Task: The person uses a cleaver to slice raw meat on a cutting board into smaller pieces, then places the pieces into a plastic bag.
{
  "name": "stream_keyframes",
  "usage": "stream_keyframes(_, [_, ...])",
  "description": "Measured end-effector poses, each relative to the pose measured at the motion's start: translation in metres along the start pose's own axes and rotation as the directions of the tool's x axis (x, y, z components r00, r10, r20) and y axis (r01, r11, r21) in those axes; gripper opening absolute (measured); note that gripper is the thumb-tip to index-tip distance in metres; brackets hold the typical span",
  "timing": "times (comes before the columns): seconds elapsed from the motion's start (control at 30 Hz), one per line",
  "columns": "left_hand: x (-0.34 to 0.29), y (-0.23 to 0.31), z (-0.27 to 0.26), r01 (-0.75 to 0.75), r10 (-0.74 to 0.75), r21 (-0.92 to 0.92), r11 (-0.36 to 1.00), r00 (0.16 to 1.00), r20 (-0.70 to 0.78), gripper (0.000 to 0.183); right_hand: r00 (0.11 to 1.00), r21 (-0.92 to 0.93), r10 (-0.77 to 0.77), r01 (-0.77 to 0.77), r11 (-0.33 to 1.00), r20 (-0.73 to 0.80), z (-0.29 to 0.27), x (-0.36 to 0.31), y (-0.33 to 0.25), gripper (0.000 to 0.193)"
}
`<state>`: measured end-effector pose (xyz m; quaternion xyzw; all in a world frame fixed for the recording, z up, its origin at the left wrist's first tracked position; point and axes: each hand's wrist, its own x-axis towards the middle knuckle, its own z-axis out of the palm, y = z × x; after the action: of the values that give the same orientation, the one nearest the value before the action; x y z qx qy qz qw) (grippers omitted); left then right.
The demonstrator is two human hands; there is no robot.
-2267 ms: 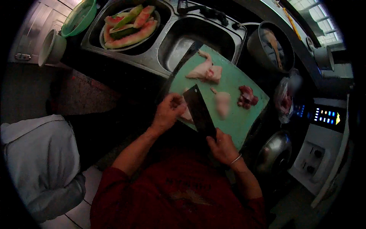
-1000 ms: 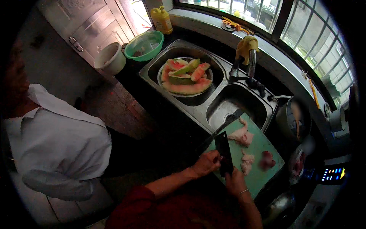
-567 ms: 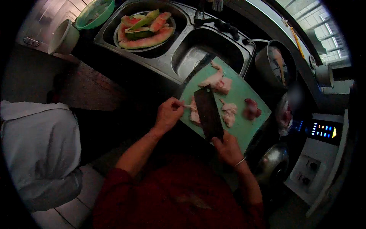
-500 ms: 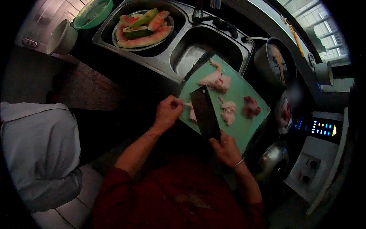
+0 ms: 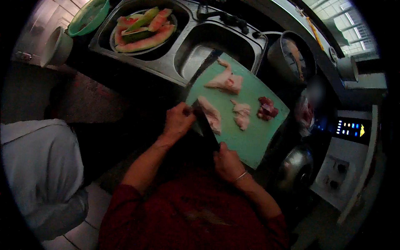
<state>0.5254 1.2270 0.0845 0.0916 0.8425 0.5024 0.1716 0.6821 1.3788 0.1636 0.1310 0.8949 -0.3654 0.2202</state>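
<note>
My right hand [image 5: 230, 163] is wrapped round the handle of a dark cleaver [image 5: 204, 124]. The blade stands nearly edge-on along the left side of a pale piece of raw poultry [image 5: 212, 116]. My left hand [image 5: 179, 121] is closed in a pinch at the left edge of the green cutting board [image 5: 243, 143], close to the blade's far end; what its fingertips hold is hidden. Also on the board are a larger poultry piece with a leg [image 5: 227, 81], a smaller pale piece [image 5: 241, 114] and a dark red piece of meat [image 5: 266, 109].
Behind the board is a double steel sink [image 5: 178, 77]; a bowl of watermelon rinds [image 5: 143, 43] sits in its left basin. A dark pot [image 5: 281, 58] and a bag of meat [image 5: 305, 110] stand to the right. Green [image 5: 89, 18] and pale [image 5: 58, 48] basins are far left.
The cleaver has swung from showing its flat side to nearly edge-on, moving left and down beside the poultry piece. That piece now shows more fully. The whole view has shifted slightly.
</note>
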Motion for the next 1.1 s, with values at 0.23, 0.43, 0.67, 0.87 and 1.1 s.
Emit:
stream_keyframes(0.23, [0.009, 0.009, -0.004, -0.042, 0.049, 0.131, 0.991, 0.998, -0.049, 0.015, 0.994, -0.061, -0.054, 0.049, 0.997, -0.092, 0.01, 0.031, -0.007, 0.022])
stream_keyframes(0.43, [0.019, -0.001, -0.012, -0.085, 0.095, 0.109, 0.99, 0.991, -0.092, 0.011, 0.999, -0.112, 0.019, -0.015, 0.994, 0.04, -0.008, 0.014, -0.001, 0.021])
stream_keyframes(0.67, [0.033, 0.004, -0.048, 0.178, -0.198, -0.28, 0.943, 0.979, -0.045, 0.014, 0.997, -0.122, 0.068, -0.062, 0.991, 0.045, -0.014, 0.002, 0.012, 0.021])
stream_keyframes(0.87, [0.028, 0.007, -0.063, 0.33, -0.252, -0.727, 0.602, 0.943, 0.219, 0.014, 0.992, 0.103, 0.01, -0.023, 0.994, 0.123, -0.029, 0.001, 0.004, 0.026])
stream_keyframes(1.1, [0.022, 0.006, -0.064, 0.35, -0.167, -0.845, 0.404, 0.937, 0.308, 0.016, 1.0, 0.159, 0.019, -0.019, 0.987, 0.005, -0.035, -0.014, 0.004, 0.031])
